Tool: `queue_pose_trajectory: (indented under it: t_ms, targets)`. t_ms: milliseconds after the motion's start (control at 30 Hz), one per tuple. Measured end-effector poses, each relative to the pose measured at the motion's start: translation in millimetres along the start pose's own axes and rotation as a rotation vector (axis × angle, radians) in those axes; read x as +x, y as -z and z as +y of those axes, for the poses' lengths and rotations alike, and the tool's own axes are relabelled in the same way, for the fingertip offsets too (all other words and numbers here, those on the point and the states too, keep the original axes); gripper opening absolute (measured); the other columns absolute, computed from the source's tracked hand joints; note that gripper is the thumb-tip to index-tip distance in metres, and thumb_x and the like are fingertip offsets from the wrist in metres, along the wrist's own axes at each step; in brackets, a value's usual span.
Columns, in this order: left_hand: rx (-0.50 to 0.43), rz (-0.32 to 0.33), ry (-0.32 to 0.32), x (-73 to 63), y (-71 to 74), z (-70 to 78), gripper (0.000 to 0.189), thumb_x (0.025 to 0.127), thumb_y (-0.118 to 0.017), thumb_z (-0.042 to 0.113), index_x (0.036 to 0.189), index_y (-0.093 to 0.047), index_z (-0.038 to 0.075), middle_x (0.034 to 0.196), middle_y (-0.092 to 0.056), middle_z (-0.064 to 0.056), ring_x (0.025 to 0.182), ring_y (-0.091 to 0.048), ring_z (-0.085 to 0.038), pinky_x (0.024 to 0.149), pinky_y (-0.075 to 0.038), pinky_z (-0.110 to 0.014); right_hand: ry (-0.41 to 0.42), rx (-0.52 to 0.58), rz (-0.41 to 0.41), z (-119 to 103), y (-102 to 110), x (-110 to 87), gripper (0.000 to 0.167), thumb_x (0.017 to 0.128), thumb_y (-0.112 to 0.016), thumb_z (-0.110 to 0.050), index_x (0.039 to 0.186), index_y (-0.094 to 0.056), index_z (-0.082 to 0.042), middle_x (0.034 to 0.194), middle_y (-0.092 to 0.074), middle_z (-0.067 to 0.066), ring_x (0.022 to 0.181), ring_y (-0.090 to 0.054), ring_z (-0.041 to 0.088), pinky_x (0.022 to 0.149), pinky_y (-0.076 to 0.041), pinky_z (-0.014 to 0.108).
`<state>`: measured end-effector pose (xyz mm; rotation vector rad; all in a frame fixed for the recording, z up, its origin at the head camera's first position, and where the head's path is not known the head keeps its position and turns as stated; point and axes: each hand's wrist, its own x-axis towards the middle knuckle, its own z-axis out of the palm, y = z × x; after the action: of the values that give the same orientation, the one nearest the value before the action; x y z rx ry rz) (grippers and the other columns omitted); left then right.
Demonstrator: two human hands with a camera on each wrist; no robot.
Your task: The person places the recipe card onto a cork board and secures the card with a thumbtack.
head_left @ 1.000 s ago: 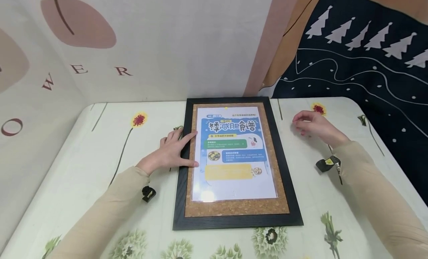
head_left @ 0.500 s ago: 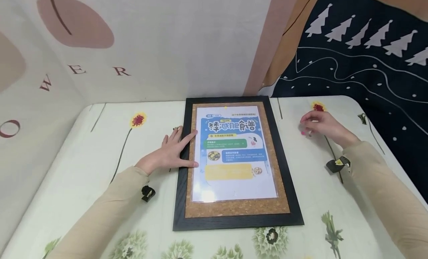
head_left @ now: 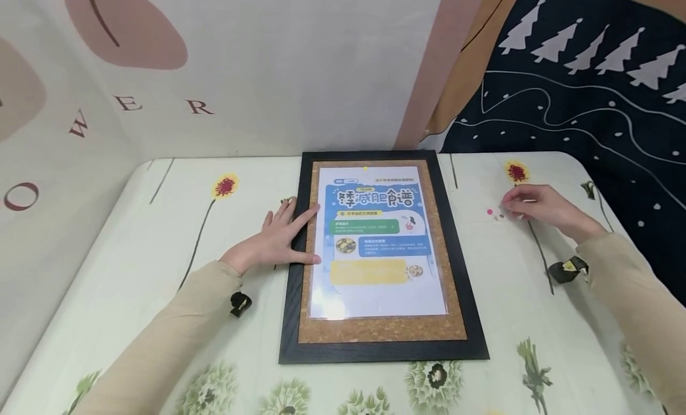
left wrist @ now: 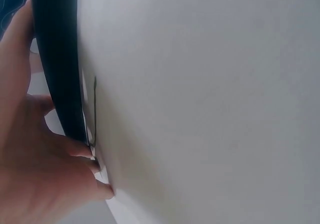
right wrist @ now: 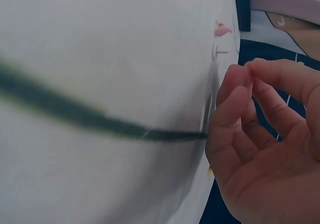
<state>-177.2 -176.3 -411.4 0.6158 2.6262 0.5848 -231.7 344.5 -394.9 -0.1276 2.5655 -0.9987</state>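
Note:
A black-framed cork board [head_left: 380,330] lies on the table, bearing a printed sheet [head_left: 370,299] in blue, green and yellow. A yellow pushpin [head_left: 365,168] sits at the sheet's top edge. My left hand [head_left: 273,239] rests spread over the frame's left side, its thumb and index finger reaching the sheet's left edge. To the board's right is my right hand [head_left: 546,208], thumb and index tips together low over the table; I cannot tell whether something small is between them. Just left of those fingertips lie a pink pushpin [head_left: 490,212] and tiny pale bits.
The table wears a white cloth [head_left: 161,242] printed with flowers and stems. A pale printed hanging [head_left: 300,69] rises behind it, and a dark hanging [head_left: 579,105] with white trees covers the right side. A black strap end [head_left: 568,270] hangs from the right wrist.
My right hand has slid rightward over the table, and the pink pushpin and small bits now show beside its fingertips. My left hand stays on the board's left side.

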Motion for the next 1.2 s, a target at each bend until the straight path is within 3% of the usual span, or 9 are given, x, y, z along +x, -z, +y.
queue_pose_trajectory:
  t_ms: [200, 467, 833, 1200]
  targets:
    - [-0.004, -0.008, 0.005, -0.6, 0.4, -0.4, 0.107, 0.080, -0.072, 0.055, 0.157, -0.009, 0.017, 0.155, 0.010, -0.029, 0.142, 0.013, -0.043, 0.107, 0.008, -0.064, 0.003, -0.002, -0.039, 8.9, -1.2, -3.8, 0.036, 0.098, -0.059, -0.024, 0.120, -0.058, 0.004, 0.111, -0.058, 0.013, 0.083, -0.052, 0.018, 0.071, -0.048, 0.023]
    - [-0.001, -0.006, -0.009, -1.8, 0.6, 0.7, 0.106, 0.081, -0.072, 0.054, 0.157, -0.009, 0.018, 0.156, 0.009, -0.029, 0.142, 0.013, -0.043, 0.107, 0.007, -0.064, 0.014, -0.010, -0.020, 14.7, -5.3, -3.8, 0.035, 0.097, -0.062, -0.025, 0.117, -0.060, 0.004, 0.099, -0.059, 0.007, 0.082, -0.049, 0.017, 0.069, -0.044, 0.024]
    - [-0.003, -0.013, -0.001, -0.2, 0.3, 0.1, 0.106, 0.081, -0.072, 0.055, 0.157, -0.008, 0.018, 0.155, 0.009, -0.030, 0.142, 0.013, -0.044, 0.107, 0.007, -0.064, 0.006, -0.083, -0.006, 12.7, -8.1, -0.5, 0.032, 0.096, -0.062, -0.025, 0.114, -0.062, 0.002, 0.104, -0.058, 0.012, 0.094, -0.045, 0.025, 0.073, -0.042, 0.023]
    - [-0.002, -0.004, -0.014, -1.0, 0.6, 0.2, 0.104, 0.082, -0.072, 0.053, 0.157, -0.010, 0.014, 0.154, 0.007, -0.032, 0.141, 0.010, -0.046, 0.106, 0.005, -0.067, 0.035, -0.092, -0.003, 10.9, -11.1, 3.7, 0.028, 0.096, -0.061, -0.023, 0.110, -0.063, 0.001, 0.100, -0.059, 0.012, 0.093, -0.045, 0.027, 0.075, -0.040, 0.030]
